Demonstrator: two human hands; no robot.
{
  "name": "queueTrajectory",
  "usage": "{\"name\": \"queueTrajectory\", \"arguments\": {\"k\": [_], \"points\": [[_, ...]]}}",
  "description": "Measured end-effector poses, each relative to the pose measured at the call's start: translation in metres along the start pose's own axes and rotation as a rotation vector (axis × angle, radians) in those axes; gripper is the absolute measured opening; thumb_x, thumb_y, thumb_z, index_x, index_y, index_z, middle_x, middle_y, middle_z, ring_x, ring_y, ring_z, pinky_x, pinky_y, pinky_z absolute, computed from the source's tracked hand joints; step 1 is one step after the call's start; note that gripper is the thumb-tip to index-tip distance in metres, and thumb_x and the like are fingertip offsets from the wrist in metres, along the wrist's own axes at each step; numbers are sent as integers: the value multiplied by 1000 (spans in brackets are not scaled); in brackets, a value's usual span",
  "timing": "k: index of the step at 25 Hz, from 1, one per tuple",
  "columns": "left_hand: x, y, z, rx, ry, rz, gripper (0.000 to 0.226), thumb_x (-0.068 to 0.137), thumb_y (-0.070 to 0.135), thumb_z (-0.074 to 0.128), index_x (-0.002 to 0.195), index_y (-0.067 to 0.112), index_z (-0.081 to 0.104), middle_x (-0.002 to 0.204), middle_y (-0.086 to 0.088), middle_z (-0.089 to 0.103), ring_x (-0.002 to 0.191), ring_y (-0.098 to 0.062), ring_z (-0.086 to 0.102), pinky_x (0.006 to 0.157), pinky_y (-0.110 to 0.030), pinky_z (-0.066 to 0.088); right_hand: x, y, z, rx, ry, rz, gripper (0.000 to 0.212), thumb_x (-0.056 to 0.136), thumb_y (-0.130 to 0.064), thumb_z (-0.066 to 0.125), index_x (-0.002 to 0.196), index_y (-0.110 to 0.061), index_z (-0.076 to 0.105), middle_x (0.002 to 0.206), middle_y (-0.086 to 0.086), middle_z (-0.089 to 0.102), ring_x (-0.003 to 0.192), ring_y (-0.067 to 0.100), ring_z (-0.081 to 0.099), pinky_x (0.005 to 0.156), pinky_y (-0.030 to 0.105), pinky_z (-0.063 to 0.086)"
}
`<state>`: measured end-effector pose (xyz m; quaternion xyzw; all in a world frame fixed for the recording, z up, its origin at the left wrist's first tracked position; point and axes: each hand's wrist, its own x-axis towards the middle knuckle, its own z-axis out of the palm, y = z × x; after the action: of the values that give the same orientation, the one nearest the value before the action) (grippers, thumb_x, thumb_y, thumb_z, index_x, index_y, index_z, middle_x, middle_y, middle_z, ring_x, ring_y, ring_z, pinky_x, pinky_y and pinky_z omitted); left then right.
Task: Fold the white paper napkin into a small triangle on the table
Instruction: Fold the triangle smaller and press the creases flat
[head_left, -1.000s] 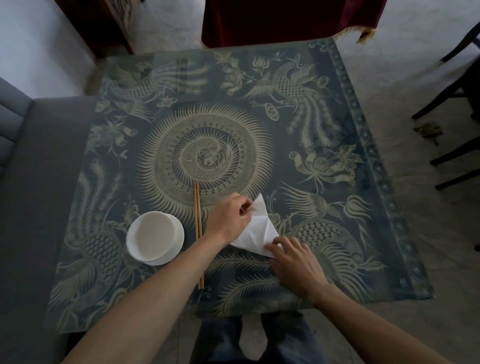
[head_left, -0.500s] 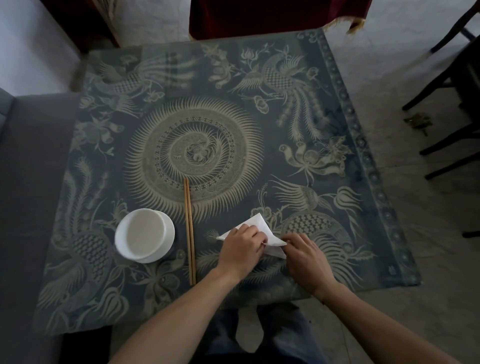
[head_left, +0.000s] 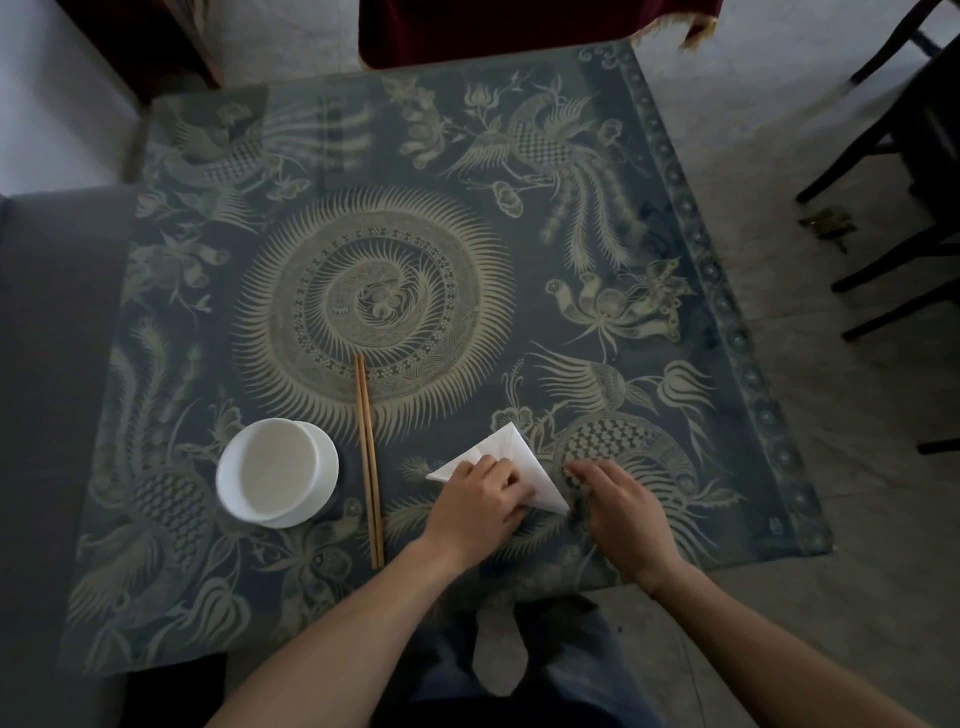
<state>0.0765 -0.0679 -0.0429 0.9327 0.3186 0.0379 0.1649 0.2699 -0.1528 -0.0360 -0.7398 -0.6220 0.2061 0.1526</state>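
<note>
The white paper napkin (head_left: 522, 462) lies flat as a triangle near the front edge of the table (head_left: 597, 249), which wears a blue cloth with pale bird patterns. My left hand (head_left: 480, 501) rests palm down on the napkin's near left part and presses it to the cloth, hiding much of it. My right hand (head_left: 621, 506) lies just right of the napkin's right corner, fingers spread on the cloth, holding nothing.
A white bowl on a white saucer (head_left: 278, 473) stands at the front left. A pair of wooden chopsticks (head_left: 369, 460) lies between the bowl and the napkin. Dark chair legs (head_left: 893, 260) stand to the right, a grey sofa (head_left: 47, 395) to the left.
The napkin has gone from a raised flap pinched by my left hand to a flat triangle. My left hand now presses it down, and my right hand has come off its corner.
</note>
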Motion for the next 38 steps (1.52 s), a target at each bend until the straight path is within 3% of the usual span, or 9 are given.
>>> {"name": "queueTrajectory", "arguments": {"k": [4,7,10,14,20,25,29,33,38], "points": [[-11,-9,1,-49,85,-27,27,92,29,58,116,19,64,108,-5,61,99,-26,57,79,-42,48,7,-13,5,-181,-8,-209,59,79,-10,65,136,-14,51,132,5,57,116,28,55,90,41,50],[-19,-18,2,-52,54,-172,47,100,36,43,140,13,47,144,-9,48,135,-25,39,107,-47,39,23,-36,18,-271,-100,-231,64,96,-28,47,151,-8,23,160,10,23,147,30,18,116,48,27],[-20,-21,6,19,-117,-181,67,101,45,28,156,13,6,165,-3,1,150,-16,-6,122,-45,6,32,-48,29,-354,-194,-229,69,100,-37,37,153,-7,3,162,12,-2,148,31,-6,119,54,9],[-22,-28,11,66,-290,-118,76,97,54,20,152,19,-20,161,3,-23,146,-10,-25,120,-46,-9,29,-38,38,-411,-338,-194,75,97,-53,15,150,-12,-17,159,9,-23,144,27,-26,118,53,-8],[-28,-33,14,97,-317,-119,75,97,58,15,152,19,-19,161,3,-25,145,-10,-27,120,-45,-13,28,-35,43,-364,-269,-177,74,98,-57,23,153,-12,1,162,6,-3,148,27,-9,116,50,0],[-45,-40,6,125,-330,-143,74,99,58,16,152,17,-17,160,0,-24,146,-14,-25,118,-43,-13,23,-29,43,-368,-248,-166,76,98,-59,23,154,-14,-1,163,3,-6,149,26,-10,117,50,0],[-64,-43,3,187,-310,-231,72,100,55,18,153,15,-8,161,-3,-17,149,-20,-14,117,-47,-7,7,-19,39,-379,-236,-89,74,96,-62,22,155,-20,6,163,-1,5,149,29,-2,117,53,4],[-64,-40,1,194,-332,-253,70,99,56,9,151,16,-17,159,-2,-26,146,-19,-25,117,-48,-12,-17,-4,34,-391,-227,-74,73,95,-61,25,153,-17,19,161,3,19,149,29,5,115,56,11],[-57,-33,-5,155,-254,-256,72,100,53,18,153,11,-5,162,-5,-15,149,-22,-13,118,-49,-5,-10,-16,26,-352,-181,-95,77,95,-61,28,154,-13,13,163,7,10,149,29,3,116,55,9]]}}
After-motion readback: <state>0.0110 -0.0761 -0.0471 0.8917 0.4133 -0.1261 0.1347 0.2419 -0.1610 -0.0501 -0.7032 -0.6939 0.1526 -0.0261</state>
